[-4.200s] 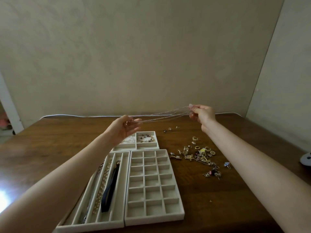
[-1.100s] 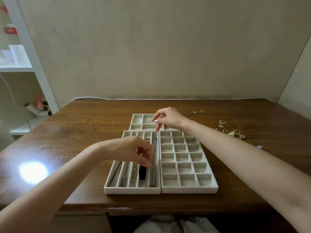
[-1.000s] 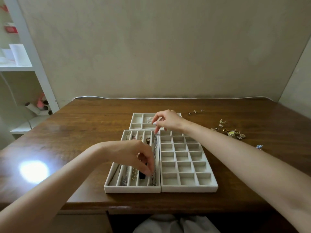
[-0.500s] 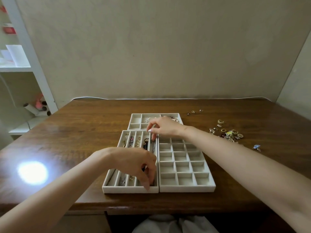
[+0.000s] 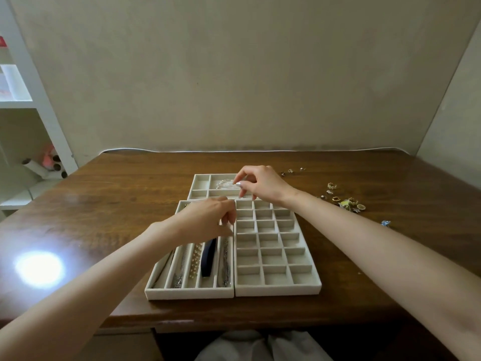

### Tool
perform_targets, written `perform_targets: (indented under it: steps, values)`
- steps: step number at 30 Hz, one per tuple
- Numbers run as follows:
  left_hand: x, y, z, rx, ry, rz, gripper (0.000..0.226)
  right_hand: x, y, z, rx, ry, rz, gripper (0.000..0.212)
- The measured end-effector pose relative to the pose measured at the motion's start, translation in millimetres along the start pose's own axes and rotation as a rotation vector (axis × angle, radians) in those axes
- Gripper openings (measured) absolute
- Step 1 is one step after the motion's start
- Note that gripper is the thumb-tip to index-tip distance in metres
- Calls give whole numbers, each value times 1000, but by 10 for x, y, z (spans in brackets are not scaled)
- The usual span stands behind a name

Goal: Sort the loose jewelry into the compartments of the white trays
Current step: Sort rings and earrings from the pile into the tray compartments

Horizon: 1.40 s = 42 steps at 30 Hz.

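Three white trays lie on the wooden table: a long-slot tray (image 5: 190, 293), a grid tray (image 5: 278, 290) to its right, and a small tray (image 5: 201, 184) behind them. A silver chain (image 5: 226, 267) lies in the long tray's rightmost slot. My left hand (image 5: 208, 220) hovers over that slot's far half, fingertips curled down and pinching the chain. Above the small tray's near edge, my right hand (image 5: 260, 186) pinches thumb to forefinger, and a thin strand seems to hang from it. Loose jewelry (image 5: 348, 203) is piled right of the trays.
The long tray's other slots hold a navy band (image 5: 208, 256), a pearl strand (image 5: 195, 259) and another chain (image 5: 181, 269). A pearl bracelet (image 5: 225, 183) sits in the small tray. Small earrings (image 5: 291, 171) and a blue piece (image 5: 385, 223) lie apart. A white shelf (image 5: 23, 105) stands left.
My left hand has slid from the slot's near end up to its far half. My right hand has lifted off the slot's top and moved back over the small tray.
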State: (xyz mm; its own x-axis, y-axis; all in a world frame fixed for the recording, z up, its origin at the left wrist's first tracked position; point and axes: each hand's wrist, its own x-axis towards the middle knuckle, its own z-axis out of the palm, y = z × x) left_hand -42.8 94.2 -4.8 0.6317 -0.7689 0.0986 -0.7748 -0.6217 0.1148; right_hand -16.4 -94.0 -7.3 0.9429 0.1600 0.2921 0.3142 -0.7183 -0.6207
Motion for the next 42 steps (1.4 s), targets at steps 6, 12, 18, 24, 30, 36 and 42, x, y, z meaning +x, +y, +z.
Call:
perform_targets:
  steps: [6,12,18,24,30,36,42]
  values:
    - [318,96,5,-50,159,-14,22,-155,149,-198,-14,31,39,12]
    - [715,266,112,-35,149,8,30,-375,439,-614,-46,97,116,12]
    - [1110,429,250,-34,121,23,31,-661,821,-1055,-94,168,218,11]
    - [1518,620,385,-15,154,29,27,-810,1180,-1220,-192,184,293,16]
    - [1882,821,496,-30,80,-54,42,-787,1405,-1271,-281,272,378,16]
    - [2069,869,631,48,2,-80,46,-693,1583,-1308,-310,224,436,23]
    - [2101,751,615,-3,49,-41,28,-526,1635,-1264,-311,46,454,35]
